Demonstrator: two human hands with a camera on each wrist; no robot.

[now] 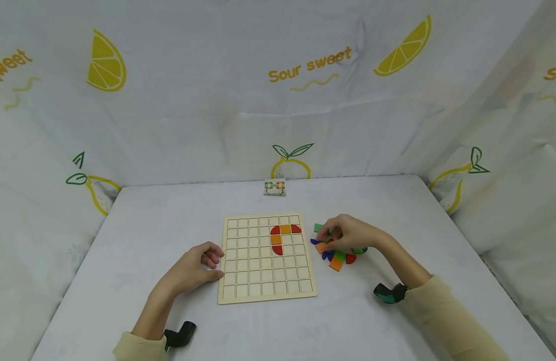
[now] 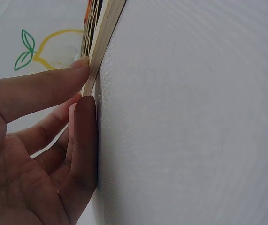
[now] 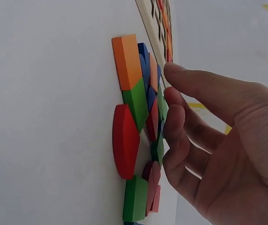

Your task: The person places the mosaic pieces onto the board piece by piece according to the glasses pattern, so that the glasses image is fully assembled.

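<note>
My left hand point(image 1: 196, 265) lies beside the pale wooden grid board point(image 1: 311, 292). Its thumb tip touches the board's left rim point(image 2: 101, 44), while the loosely bent fingers rest near the same edge. Three red quarter-round pieces point(image 1: 277, 249) and two orange squares point(image 1: 285, 229) sit in cells at the board's upper right. Right of the board, my right hand point(image 1: 350, 233) hovers over a heap of coloured pieces, thumb and fingers apart with nothing between them. In the right wrist view the heap shows an orange block point(image 3: 126, 63), a red rounded piece point(image 3: 126, 140) and green blocks point(image 3: 134, 199).
A small card point(image 1: 274, 187) with a printed pattern is at the table's back edge. Dark devices point(image 1: 180, 334) are strapped at both wrists. A white cloth backdrop point(image 1: 205, 140) with lemon prints stands behind and beside the white table point(image 1: 169, 210).
</note>
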